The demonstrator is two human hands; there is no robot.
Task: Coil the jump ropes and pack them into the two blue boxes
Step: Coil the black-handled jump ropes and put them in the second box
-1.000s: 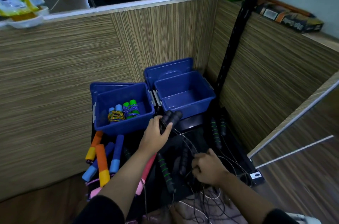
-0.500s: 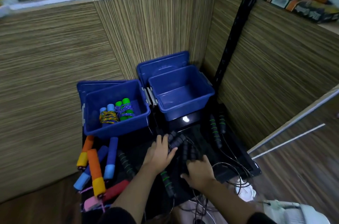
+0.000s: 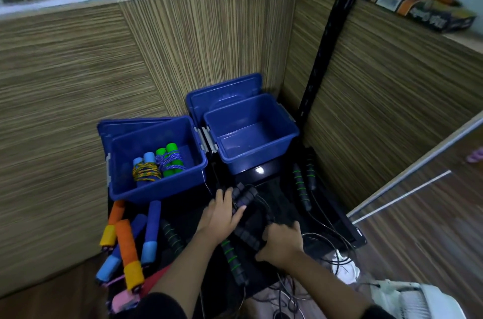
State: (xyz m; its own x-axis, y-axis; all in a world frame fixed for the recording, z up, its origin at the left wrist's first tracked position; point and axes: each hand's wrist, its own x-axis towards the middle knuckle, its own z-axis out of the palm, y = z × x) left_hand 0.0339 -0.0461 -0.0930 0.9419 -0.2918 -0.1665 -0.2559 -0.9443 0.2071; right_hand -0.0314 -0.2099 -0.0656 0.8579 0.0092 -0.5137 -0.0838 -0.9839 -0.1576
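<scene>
At nine o'clock of the black table (image 3: pixel 329 216), loose foam-handled ropes (image 3: pixel 128 242) in orange, yellow and blue lie in a heap. Just above, at ten o'clock, the left blue box (image 3: pixel 156 188) holds two coiled ropes (image 3: pixel 156 165), one blue-handled, one green. The left hand (image 3: pixel 222 214) sits at centre, fingers curled round a pair of black handles (image 3: pixel 243 194). At one o'clock stands the right blue box (image 3: pixel 251 164). The right hand (image 3: pixel 281 242), at five o'clock, grips another black handle (image 3: pixel 245 236), fingers pressed together. Green-ringed handles (image 3: pixel 300 188) lie at three o'clock.
</scene>
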